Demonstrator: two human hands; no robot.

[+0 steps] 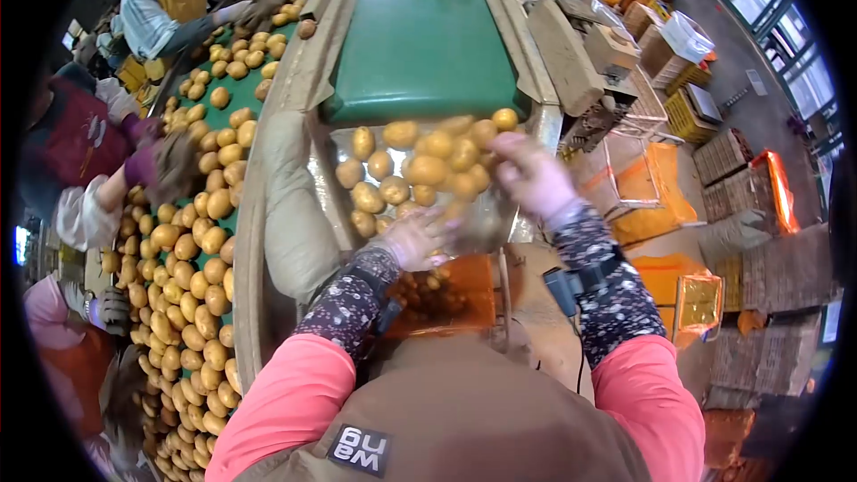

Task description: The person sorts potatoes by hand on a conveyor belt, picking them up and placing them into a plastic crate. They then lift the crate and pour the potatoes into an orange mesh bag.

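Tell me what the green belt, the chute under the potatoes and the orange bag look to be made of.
The green belt: likely rubber or PVC, matte, smooth, no glare.
The chute: seemingly sheet metal, bare and shiny, showing pale reflections.
The orange bag: probably plastic mesh or film, translucent, since potatoes show through it.

Left hand (418,236) low; right hand (531,174) higher — outstretched
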